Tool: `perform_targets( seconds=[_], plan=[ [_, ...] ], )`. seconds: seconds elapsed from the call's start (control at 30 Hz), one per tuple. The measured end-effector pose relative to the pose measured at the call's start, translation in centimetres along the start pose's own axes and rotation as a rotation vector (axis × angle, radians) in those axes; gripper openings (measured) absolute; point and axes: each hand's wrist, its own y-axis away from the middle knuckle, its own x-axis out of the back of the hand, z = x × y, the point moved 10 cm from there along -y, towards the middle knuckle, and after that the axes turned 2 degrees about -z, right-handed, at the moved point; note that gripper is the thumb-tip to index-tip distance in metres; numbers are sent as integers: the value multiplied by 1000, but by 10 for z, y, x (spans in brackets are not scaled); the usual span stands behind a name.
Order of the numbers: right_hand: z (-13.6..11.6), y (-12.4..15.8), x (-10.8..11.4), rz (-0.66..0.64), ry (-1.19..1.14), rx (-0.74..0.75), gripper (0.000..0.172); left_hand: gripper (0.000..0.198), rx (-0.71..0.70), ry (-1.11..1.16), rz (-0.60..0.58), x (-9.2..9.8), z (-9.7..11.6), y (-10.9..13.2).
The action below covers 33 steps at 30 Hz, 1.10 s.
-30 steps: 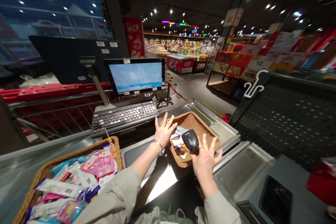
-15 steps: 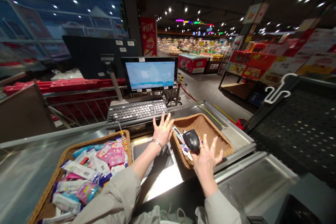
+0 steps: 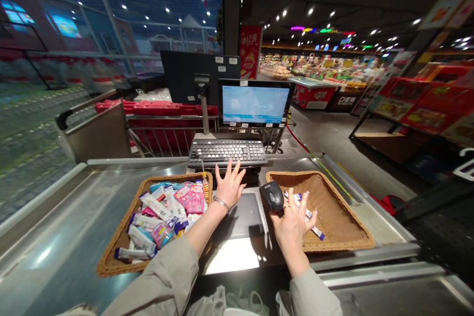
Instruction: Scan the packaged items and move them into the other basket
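Note:
My left hand [image 3: 229, 187] is spread with nothing in it, above the counter between two wicker baskets and just short of the black keyboard [image 3: 227, 152]. My right hand [image 3: 292, 224] grips a black barcode scanner [image 3: 272, 196] with the thumb side, the other fingers stretched out. That hand is over the left edge of the right wicker basket [image 3: 340, 207], where a few slim white and purple packets [image 3: 317, 232] lie partly hidden behind it. In the left wicker basket [image 3: 111, 252] is a heap of small packets [image 3: 153, 207] and a pink card pack [image 3: 190, 197].
A lit monitor [image 3: 255, 102] stands behind the keyboard, a second dark screen [image 3: 192, 74] beside it. A grey flat panel [image 3: 242, 215] is set into the metal counter [image 3: 70, 222] between the baskets. A metal cart [image 3: 166, 136] is behind; shelves stand at right.
The view has turned left, so both baskets and the keyboard sit further right. Relative to the counter, both hands have shifted left, the scanner from over the right basket to its left edge.

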Motion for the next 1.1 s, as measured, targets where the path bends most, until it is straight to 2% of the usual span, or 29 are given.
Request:
perform_targets(
  seconds=[0.2, 0.47, 0.73, 0.9, 1.1],
  plan=[
    [-33, -3, -14, -41, -41, 96, 44, 51, 102, -33, -16, 4, -43, 25],
    [-78, 1, -31, -104, -75, 211, 41, 51, 243, -75, -46, 10, -101, 65],
    [-108, 6, -36, -122, -104, 288, 39, 65, 347, -127, -168, 8, -152, 102],
    [-117, 7, -37, -133, -113, 298, 38, 80, 379, -138, -253, -2, -172, 116],
    [-119, 8, -41, -127, -116, 305, 39, 90, 446, -186, -276, -4, -173, 129]
  ],
)
